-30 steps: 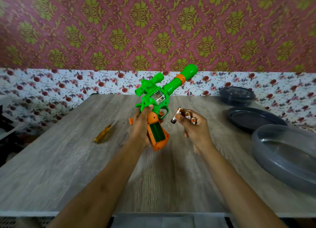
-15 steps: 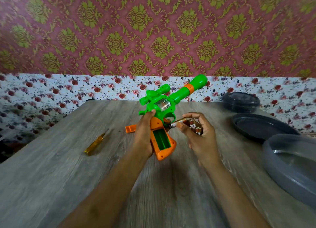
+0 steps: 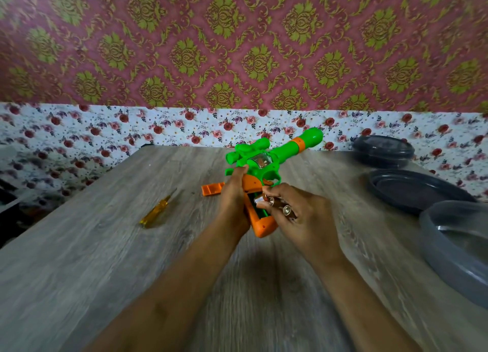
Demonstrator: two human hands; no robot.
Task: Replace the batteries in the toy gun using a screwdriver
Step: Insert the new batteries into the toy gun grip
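Step in hand: battery insertion. I hold the toy gun (image 3: 264,164) over the table (image 3: 105,259), left hand (image 3: 233,201) clasped round its grip. My right hand (image 3: 298,217) pinches the batteries (image 3: 274,205) at the open compartment (image 3: 257,207). Next, I judge: seat each cell correctly, then refit the cover (image 3: 212,188) with the screwdriver (image 3: 155,211), both left of the gun.

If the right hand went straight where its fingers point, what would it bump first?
Probably the toy gun, at the open battery slot in its handle; the batteries in the right hand look almost there.
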